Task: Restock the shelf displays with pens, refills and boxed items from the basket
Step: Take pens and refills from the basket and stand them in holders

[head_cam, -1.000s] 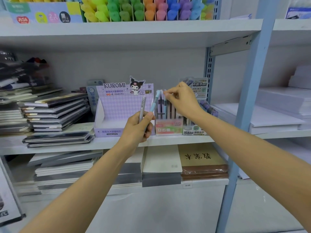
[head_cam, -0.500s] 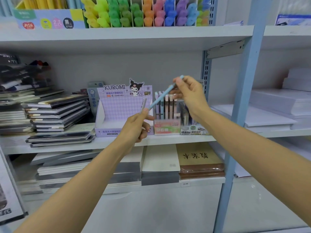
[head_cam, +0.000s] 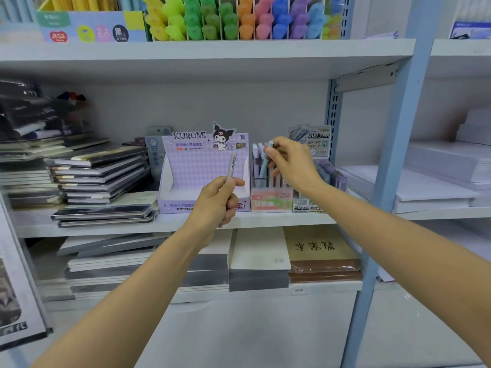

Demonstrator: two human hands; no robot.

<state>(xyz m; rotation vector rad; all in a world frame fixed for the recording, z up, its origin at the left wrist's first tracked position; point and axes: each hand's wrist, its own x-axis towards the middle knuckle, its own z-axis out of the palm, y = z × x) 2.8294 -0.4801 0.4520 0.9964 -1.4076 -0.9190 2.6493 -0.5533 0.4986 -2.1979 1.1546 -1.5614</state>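
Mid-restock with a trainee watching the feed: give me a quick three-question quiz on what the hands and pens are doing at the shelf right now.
1. True or false: the left hand grips a grey pen in front of the Kuromi display box.
2. The right hand pinches a light blue pen whose lower end is among the pens of which display? A. Kuromi display box B. pink pen box C. neither
3. Fill in: the pink pen box stands to the ___ of the Kuromi display box.
Key: 1 true; 2 B; 3 right.
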